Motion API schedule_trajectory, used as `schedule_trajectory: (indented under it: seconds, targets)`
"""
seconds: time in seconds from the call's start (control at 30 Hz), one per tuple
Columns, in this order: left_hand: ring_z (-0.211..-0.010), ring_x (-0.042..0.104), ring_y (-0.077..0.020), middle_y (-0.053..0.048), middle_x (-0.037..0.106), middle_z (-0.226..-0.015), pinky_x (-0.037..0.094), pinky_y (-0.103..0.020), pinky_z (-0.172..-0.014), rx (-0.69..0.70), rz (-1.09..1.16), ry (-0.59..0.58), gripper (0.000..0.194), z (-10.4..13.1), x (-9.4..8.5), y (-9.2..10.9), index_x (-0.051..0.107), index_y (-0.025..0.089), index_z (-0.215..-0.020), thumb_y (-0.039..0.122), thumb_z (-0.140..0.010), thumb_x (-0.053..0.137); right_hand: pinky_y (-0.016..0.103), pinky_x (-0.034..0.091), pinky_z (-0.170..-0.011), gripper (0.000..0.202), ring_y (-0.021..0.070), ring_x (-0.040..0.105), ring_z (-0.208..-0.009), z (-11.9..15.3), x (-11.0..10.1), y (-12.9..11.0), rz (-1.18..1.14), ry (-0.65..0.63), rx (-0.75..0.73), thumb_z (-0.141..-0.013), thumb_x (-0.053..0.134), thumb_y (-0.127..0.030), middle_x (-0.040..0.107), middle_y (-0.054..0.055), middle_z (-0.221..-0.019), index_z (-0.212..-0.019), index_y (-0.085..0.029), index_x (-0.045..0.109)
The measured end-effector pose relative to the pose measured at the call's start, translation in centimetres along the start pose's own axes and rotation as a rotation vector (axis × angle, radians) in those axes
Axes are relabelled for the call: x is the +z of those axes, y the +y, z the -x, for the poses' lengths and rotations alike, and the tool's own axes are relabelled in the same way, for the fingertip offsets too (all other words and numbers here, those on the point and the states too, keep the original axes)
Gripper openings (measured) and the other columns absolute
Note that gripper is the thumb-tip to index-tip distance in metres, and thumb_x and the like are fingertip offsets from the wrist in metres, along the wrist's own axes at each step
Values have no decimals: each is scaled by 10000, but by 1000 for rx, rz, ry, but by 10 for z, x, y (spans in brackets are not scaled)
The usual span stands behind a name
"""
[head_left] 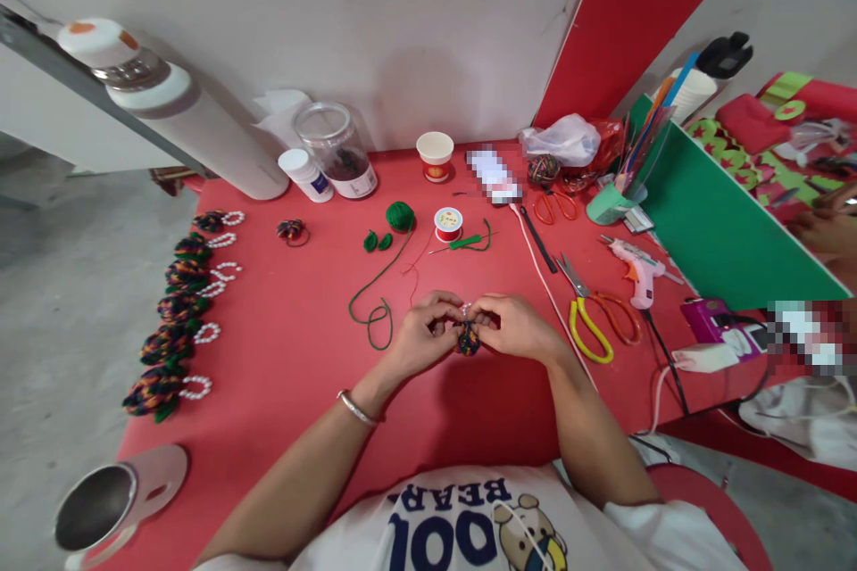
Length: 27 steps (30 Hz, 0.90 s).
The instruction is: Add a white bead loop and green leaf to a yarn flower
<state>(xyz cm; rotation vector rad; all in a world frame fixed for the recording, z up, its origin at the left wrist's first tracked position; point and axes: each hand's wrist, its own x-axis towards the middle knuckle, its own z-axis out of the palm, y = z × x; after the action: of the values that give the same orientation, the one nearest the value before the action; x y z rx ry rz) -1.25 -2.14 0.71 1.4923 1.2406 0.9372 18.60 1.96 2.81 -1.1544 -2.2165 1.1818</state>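
Observation:
Close together over the red table, my left hand (432,326) and my right hand (505,326) pinch a small dark multicoloured yarn ornament (470,341) from both sides. A few white beads show at its top between my fingers. Green yarn (400,216) lies beyond, its loose tail trailing toward my left hand. Past my fingers are a spool (448,223) with red thread and a green-handled crochet hook (465,243). Two small green knitted pieces (378,241) rest beside the ball. Similar yarn ornaments (167,344) with bead loops line the left edge.
At right lie yellow-and-orange-handled scissors (590,312), a pink glue gun (639,270) with its cord and a pen cup (612,201). A paper cup (435,156), a clear jar (341,156) and a tall white flask (201,120) stand at the back. A metal mug (100,508) sits front left.

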Motion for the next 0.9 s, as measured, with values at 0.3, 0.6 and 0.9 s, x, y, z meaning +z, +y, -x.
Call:
schedule_trajectory:
  seconds: [0.3,0.6,0.9]
  targets:
    - [-709,562,-83,-96,602,-1193,457,-209,-604,64,-74,-28,167,5,3,0,707,156,-883,158,-722,754,219,441,-658,130,120,604,-681,0,-1,0,48,-10,-14,-753,633,-92,675,-10,-761,-814,-197,680]
    - [-533,408,-2,-93,599,-1201,377,-190,-512,49,-62,-30,76,5,3,-1,691,142,-816,180,-763,730,202,422,-594,96,112,595,-612,1,-3,-1,-6,-66,60,-733,617,-100,664,-23,-676,-745,-188,651]
    - [-560,435,-21,-95,609,-1189,384,-195,-530,75,-94,-25,122,6,2,1,704,153,-875,138,-754,709,208,395,-607,98,111,580,-634,0,-7,-4,3,-97,56,-766,604,-106,660,-10,-708,-755,-172,676]
